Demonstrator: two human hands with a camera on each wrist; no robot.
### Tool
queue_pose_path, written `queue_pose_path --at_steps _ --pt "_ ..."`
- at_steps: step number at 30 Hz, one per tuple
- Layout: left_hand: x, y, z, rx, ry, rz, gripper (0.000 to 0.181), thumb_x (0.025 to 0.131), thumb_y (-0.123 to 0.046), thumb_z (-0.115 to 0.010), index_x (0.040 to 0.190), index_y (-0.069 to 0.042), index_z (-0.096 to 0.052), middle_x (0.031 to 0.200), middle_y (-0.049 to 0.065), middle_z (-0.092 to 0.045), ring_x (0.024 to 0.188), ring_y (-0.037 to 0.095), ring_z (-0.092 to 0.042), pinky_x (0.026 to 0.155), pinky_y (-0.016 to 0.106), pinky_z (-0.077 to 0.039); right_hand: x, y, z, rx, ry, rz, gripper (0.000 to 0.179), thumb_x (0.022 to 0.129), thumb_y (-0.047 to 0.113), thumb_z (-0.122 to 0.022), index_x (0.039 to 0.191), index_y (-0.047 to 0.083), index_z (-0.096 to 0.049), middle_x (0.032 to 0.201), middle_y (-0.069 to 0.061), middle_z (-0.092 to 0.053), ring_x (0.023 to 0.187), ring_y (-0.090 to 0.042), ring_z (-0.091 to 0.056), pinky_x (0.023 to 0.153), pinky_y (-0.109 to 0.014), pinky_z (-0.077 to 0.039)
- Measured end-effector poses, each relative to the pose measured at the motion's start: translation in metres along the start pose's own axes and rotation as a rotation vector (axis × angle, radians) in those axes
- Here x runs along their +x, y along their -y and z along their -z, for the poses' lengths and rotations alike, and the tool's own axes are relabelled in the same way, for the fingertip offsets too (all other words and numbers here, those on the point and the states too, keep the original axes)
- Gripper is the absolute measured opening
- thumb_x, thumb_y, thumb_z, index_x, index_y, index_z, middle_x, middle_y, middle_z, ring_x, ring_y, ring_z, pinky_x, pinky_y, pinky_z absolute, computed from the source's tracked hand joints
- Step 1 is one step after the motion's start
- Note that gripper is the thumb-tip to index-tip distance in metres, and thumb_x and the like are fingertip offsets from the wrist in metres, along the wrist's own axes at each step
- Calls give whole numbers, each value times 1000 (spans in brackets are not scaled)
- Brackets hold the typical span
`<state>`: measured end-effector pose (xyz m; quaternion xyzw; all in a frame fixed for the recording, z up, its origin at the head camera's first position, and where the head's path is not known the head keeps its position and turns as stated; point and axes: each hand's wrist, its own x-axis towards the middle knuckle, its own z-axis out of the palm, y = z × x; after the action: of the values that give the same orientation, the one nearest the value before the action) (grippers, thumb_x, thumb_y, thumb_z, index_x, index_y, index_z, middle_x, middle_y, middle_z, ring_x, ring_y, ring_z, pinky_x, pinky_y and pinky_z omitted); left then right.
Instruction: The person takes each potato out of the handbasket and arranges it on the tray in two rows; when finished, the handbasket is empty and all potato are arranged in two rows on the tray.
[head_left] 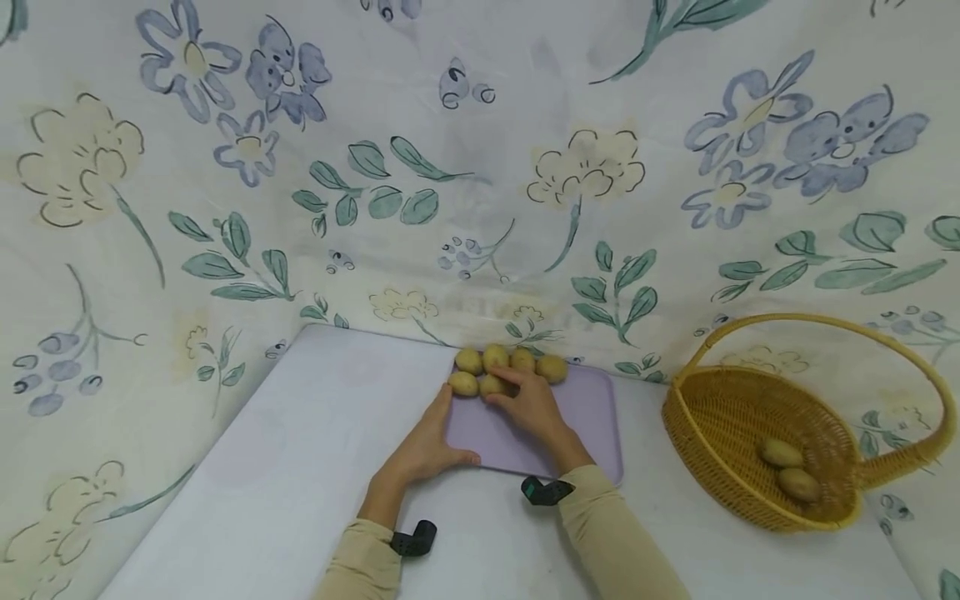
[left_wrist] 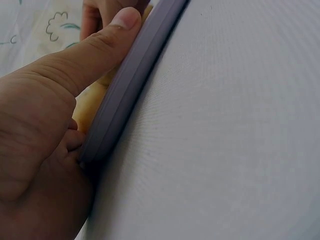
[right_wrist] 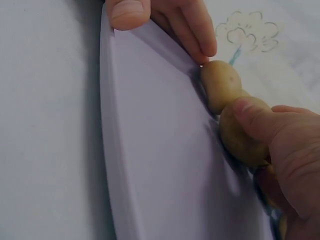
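Note:
A lilac tray [head_left: 588, 408] lies on the white table, with several yellow potatoes in two rows at its far left part. My right hand [head_left: 534, 406] reaches over the tray and pinches a potato [right_wrist: 241, 136] of the nearer row between thumb and fingers. Beside it sits another potato [head_left: 463, 383] at the tray's left edge. My left hand [head_left: 423, 443] rests at the tray's near left corner, fingers straight along the left side. Its thumb [left_wrist: 95, 55] lies along the near rim. The palm side of the right hand is partly hidden.
To the right stands a wicker basket [head_left: 693, 437] with a tall handle, holding two potatoes [head_left: 782, 452]. A floral cloth [head_left: 510, 283] hangs behind the white table [head_left: 300, 450]. Both wrists carry small black cameras.

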<state>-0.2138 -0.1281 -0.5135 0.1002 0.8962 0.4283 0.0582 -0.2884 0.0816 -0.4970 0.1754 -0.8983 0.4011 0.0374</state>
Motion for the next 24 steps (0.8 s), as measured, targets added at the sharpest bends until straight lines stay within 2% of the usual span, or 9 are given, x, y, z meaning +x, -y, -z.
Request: queue_pose_path --at_steps 3,8,11,14,19,24 --pt "1 -1 1 8 12 -10 137 72 -45 -91 162 1 1 172 20 -2 160 34 -7 131 50 -13 -1 0 4 -4 -1 -18 57 83 27 -85 136 21 -68 140 1 -67 138 -26 -55 115 -46 -46" --pt "1 1 5 21 -15 2 135 72 -42 -92 162 2 -1 171 21 -4 160 35 -9 131 50 -14 4 2 7 3 39 -21 61 83 33 -85 140 24 -64 143 2 -64 142 -25 -51 118 -45 -44" --pt "2 2 4 29 -4 3 136 72 -45 -91 163 1 -1 172 20 -3 160 34 -8 131 49 -13 4 4 12 14 41 -89 62 82 36 -85 140 29 -64 145 5 -62 144 -25 -49 118 -47 -43" --pt "3 0 1 31 19 -4 137 72 -48 -90 163 0 1 172 19 -2 160 34 -7 131 49 -13 2 2 21 58 18 -130 60 82 33 -86 138 27 -66 144 4 -63 141 -26 -52 115 -49 -46" --pt "0 -2 -1 31 1 14 137 71 -43 -92 163 1 -1 172 20 -3 160 34 -8 131 49 -13 0 -2 43 178 37 -73 61 82 27 -87 138 17 -66 145 -2 -63 138 -29 -55 115 -47 -47" --pt "-1 -1 -2 35 -3 19 136 71 -41 -93 163 1 -1 172 20 -3 160 34 -8 131 48 -13 -8 -6 78 276 166 -50 57 86 19 -83 139 15 -65 147 -4 -61 137 -28 -57 115 -45 -47"
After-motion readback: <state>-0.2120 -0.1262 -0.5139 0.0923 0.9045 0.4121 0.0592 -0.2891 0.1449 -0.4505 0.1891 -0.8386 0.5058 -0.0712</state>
